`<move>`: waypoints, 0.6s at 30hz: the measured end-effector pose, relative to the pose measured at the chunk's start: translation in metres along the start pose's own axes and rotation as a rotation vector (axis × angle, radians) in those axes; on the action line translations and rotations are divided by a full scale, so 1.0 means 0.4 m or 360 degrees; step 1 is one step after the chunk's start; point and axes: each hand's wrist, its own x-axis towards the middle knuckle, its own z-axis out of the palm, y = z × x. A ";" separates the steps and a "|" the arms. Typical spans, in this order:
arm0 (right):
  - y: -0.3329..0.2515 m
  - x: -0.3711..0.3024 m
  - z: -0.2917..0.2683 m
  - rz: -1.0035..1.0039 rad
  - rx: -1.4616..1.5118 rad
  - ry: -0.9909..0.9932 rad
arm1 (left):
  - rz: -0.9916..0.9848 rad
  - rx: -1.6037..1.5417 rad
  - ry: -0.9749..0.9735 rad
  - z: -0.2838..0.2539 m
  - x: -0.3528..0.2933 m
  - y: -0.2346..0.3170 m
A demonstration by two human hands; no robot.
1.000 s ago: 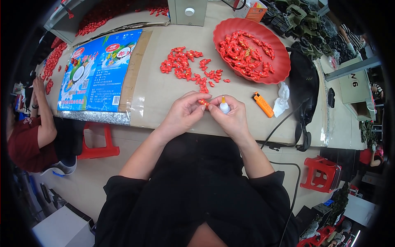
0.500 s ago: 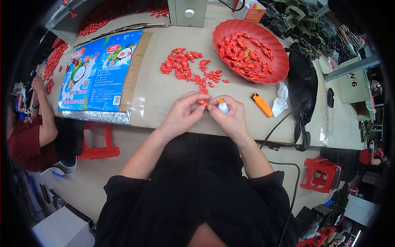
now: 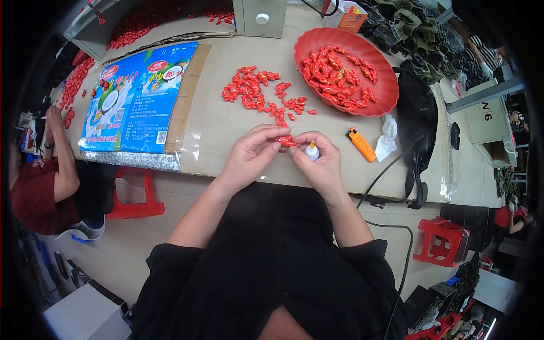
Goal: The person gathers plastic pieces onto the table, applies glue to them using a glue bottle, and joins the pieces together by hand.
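Note:
Between the fingertips of my left hand is a small glossy red figurine, held above the table's front edge. My right hand is closed around a small white glue bottle with a yellow tip, and its thumb and fingertip also touch the figurine's right end. Just beyond my hands lies a loose pile of similar red figurines. To the right, a scalloped red bowl contains many more of them.
An orange utility knife or lighter-like tool and a crumpled white tissue lie right of my hands. Beyond them is a black bag. Blue printed cardboard covers the table's left part. A co-worker's arm is at far left.
The figurine has turned and more of its side shows between my fingertips. The glue bottle's yellow tip has tilted and dropped slightly. Both hands stay in nearly the same place.

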 end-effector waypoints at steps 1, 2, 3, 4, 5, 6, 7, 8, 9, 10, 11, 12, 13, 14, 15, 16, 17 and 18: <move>0.002 0.000 -0.002 -0.0021 -0.0075 0.0003 | -0.0011 -0.0012 0.0007 0.002 0.000 0.000; 0.006 0.000 -0.005 -0.0017 -0.0077 0.0003 | -0.0023 -0.0025 0.0014 0.002 0.000 0.000; 0.011 0.001 -0.006 -0.0056 -0.0122 0.0006 | -0.0025 -0.0025 0.0017 0.001 0.000 -0.001; 0.014 0.002 -0.008 -0.0095 -0.0168 0.0009 | -0.0028 -0.0022 0.0002 0.000 0.001 -0.002; 0.014 0.002 -0.009 -0.0092 -0.0167 0.0008 | -0.0032 -0.0020 -0.0013 -0.001 0.001 -0.003; 0.015 0.003 -0.009 -0.0095 -0.0182 0.0002 | -0.0034 -0.0020 -0.0011 -0.002 0.001 -0.005; 0.016 0.003 -0.010 -0.0099 -0.0196 -0.0004 | -0.0054 -0.0038 -0.0008 -0.002 0.000 -0.006; 0.016 0.004 -0.010 -0.0097 -0.0195 -0.0004 | -0.0075 -0.0056 -0.0007 -0.002 0.000 -0.007; 0.013 0.002 -0.008 -0.0072 -0.0192 0.0002 | -0.0073 -0.0055 -0.0006 -0.002 -0.002 -0.006; 0.010 0.000 -0.006 -0.0048 -0.0188 0.0007 | -0.0109 -0.0134 -0.0002 0.000 -0.003 -0.006; 0.007 -0.001 -0.003 -0.0051 -0.0187 0.0006 | -0.0145 -0.0213 0.0002 0.001 -0.004 -0.004; 0.004 -0.001 -0.001 -0.0011 -0.0136 0.0037 | -0.0146 -0.0214 0.0001 0.001 -0.002 -0.002; 0.002 -0.001 -0.001 0.0027 -0.0085 0.0067 | -0.0202 -0.0188 0.0021 0.002 -0.001 0.003; 0.003 0.001 -0.001 0.0027 -0.0085 0.0069 | -0.0257 -0.0162 0.0042 0.003 0.001 0.005; 0.006 0.003 -0.002 0.0032 -0.0101 0.0080 | -0.0256 -0.0162 0.0043 0.002 0.001 0.002; 0.007 0.004 -0.002 0.0036 -0.0116 0.0091 | -0.0256 -0.0174 0.0049 0.001 0.000 -0.003; 0.006 0.004 -0.002 0.0035 -0.0116 0.0090 | -0.0256 -0.0187 0.0055 0.000 0.000 -0.006; 0.004 0.004 -0.002 0.0032 -0.0146 0.0088 | -0.0257 -0.0187 0.0056 -0.001 0.000 -0.005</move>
